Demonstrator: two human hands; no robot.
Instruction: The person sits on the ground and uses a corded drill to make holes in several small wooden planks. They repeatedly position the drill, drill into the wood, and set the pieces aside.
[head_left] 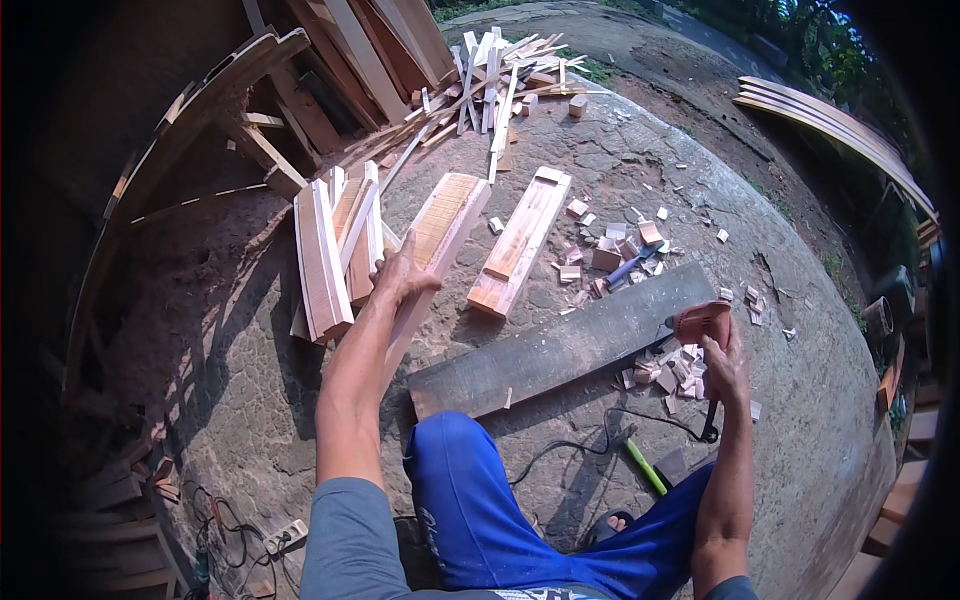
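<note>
From the head view, my left hand (402,272) grips a pale wooden slat (437,240), tilted up beyond the grey plank (565,345) for handling. My right hand (722,362) clasps an orange power tool (700,322) at that plank's right end, kept ready.

Hands: 2, left hand (400,275) on pale plank (440,235), right hand (725,365) on orange power tool (700,322)
Grey board (560,345): 1
Shaped pale planks just beyond grey board: 2, incl. notched plank (520,240)
Slat stack (335,250) left of grey board: 1, approx 4 slats, hard to tell
Offcut blocks (610,255) around grey board's right end: many, 20+
Green-handled tool (645,465) near side of grey board: 1
Power strip (285,537): 1
</note>
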